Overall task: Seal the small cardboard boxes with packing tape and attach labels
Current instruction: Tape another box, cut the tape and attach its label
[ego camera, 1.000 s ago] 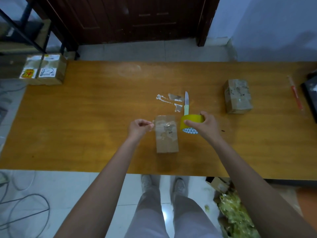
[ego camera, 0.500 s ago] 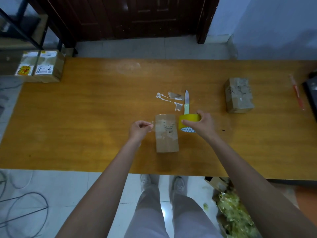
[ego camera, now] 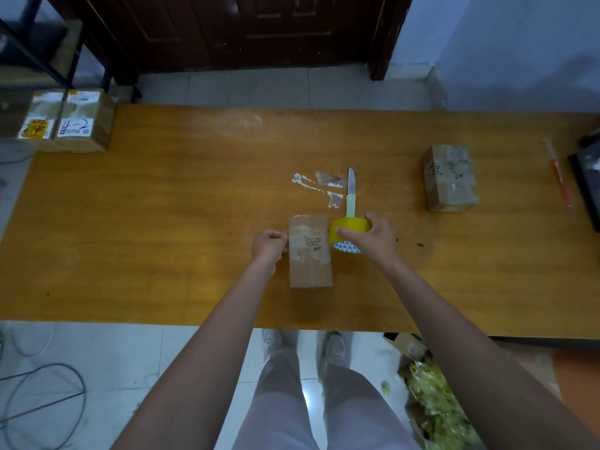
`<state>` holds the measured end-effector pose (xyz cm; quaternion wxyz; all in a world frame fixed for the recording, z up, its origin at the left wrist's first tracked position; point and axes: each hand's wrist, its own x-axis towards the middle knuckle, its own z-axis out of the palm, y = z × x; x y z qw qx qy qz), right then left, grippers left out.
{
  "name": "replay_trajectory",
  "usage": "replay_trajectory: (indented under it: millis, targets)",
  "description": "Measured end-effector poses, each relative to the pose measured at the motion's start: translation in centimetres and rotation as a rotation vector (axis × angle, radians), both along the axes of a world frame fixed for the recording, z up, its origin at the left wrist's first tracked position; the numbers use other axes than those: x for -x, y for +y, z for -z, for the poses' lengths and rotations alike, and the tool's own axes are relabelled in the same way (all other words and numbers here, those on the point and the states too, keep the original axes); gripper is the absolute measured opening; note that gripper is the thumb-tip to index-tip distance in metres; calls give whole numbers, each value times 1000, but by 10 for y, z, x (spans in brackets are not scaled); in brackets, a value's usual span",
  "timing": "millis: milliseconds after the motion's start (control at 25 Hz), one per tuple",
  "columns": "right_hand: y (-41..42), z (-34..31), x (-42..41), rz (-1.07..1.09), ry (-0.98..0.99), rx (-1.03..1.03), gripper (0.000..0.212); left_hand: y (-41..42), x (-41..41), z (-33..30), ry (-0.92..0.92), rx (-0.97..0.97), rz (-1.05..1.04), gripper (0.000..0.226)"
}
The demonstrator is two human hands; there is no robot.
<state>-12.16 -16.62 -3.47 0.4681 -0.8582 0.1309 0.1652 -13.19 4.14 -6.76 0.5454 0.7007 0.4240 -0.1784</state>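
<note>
Cardboard box [ego camera: 310, 251], small, mid-bench near the front edge: taping in hand, not yet sealed.

Right hand [ego camera: 373, 240] grips the yellow tape roll [ego camera: 349, 233] just beside the box's right side, fingers [ego camera: 344, 231] curled round it; left hand [ego camera: 268, 243] at the box's left side, fingertips pinched together, seemingly on the free tape end, though the clear strip is too faint to confirm. Knife [ego camera: 350, 193] and torn scraps [ego camera: 319, 186] lie just beyond. Second box [ego camera: 449, 178], well apart to the right, looks taped already. Judged early: cutting, pressing down and labels remain. Bench [ego camera: 162, 222] wooden.
</note>
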Motion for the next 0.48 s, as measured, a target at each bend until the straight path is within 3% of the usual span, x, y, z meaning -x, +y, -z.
replay_trajectory:
  millis: [120, 200, 280, 480]
  targets:
    - [2, 0, 4, 37, -2, 11, 65, -3, 5, 1, -39, -84, 44, 9]
    - [2, 3, 9, 40, -4, 11, 57, -6, 10, 0, -89, -213, 141, 3]
    - [1, 6, 17, 33, 6, -7, 51, -8, 18, -1, -141, -298, 200, 11]
    - [1, 8, 24, 76, 33, -62, 63, -8, 39, -2, -185, -201, 224, 26]
